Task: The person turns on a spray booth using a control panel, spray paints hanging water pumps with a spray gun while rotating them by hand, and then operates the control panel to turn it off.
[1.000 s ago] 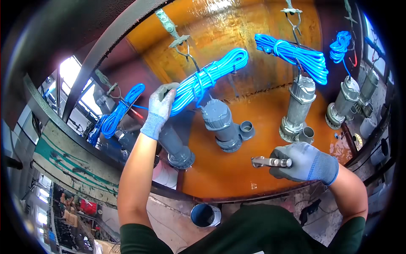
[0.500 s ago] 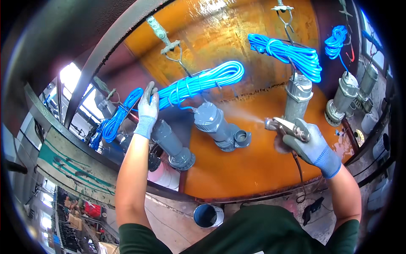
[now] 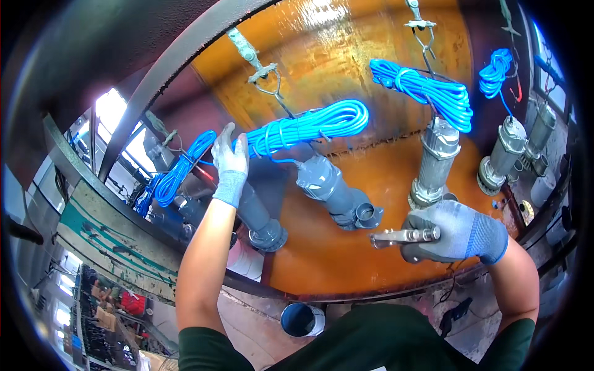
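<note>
My gloved left hand is raised at the left end of a coiled blue cable, its thumb and fingers closed around that end. From the same hook as this coil hangs a grey-coated submersible pump, tilted, its round outlet facing me. In my gloved right hand is a metal spray gun, its nozzle pointing left, below and right of the pump's outlet. No spray mist shows from it. The trigger is hidden behind my fingers.
Bare-metal pumps with blue coils hang to the right. Another grey pump hangs beside my left forearm, near a second coil. An orange-stained booth wall stands behind. A bucket sits on the floor near me.
The spray gun has come down and nearer to me, its nozzle turned more level, and the mist has gone. My left hand and the hanging pumps appear slightly further right and lower.
</note>
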Demonstrator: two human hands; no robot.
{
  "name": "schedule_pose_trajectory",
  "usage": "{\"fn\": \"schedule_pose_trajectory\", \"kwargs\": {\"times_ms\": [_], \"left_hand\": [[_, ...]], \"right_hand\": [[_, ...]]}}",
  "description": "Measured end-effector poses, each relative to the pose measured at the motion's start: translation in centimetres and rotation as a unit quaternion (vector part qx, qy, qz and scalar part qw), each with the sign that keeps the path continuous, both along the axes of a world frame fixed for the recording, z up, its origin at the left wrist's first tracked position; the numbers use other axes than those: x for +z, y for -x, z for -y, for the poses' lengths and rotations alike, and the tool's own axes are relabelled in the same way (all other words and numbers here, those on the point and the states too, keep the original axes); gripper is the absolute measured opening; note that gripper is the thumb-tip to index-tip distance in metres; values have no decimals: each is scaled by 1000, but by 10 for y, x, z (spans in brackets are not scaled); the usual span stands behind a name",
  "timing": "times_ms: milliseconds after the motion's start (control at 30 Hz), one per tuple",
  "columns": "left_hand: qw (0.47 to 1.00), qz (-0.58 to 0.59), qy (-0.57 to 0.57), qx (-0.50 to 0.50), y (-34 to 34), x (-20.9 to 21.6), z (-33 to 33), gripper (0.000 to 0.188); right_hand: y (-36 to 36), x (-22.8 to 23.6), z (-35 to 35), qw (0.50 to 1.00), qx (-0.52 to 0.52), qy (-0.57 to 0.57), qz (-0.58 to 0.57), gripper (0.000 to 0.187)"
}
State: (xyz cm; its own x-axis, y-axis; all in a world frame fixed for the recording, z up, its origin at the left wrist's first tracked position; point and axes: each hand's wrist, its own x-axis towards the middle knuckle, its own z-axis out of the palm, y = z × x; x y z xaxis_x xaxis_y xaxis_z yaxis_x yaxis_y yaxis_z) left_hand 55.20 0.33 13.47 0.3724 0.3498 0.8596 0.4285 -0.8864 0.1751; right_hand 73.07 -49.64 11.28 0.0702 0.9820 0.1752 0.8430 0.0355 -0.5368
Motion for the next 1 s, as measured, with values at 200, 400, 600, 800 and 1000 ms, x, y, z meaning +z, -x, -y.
{"fn": "schedule_pose_trajectory", "kwargs": {"times_ms": [200, 400, 600, 800, 1000], "left_hand": [[993, 20, -94, -72, -13, 7, 82, 40], [960, -55, -128, -242, -60, 24, 150, 50], [951, -156, -24, -267, -77, 19, 163, 47], [958, -119, -29, -259, -48, 12, 149, 40], [958, -28, 61, -277, -25, -1, 127, 28]], "right_hand": [[-12, -38, 8, 996, -65, 54, -16, 27], [-11, -66, 14, 972, -102, 45, -209, 23], [-6, -81, 17, 963, -118, 61, -236, 21], [-11, -79, 13, 955, -129, 80, -254, 21], [-26, -60, 2, 975, -102, 46, -191, 19]]}}
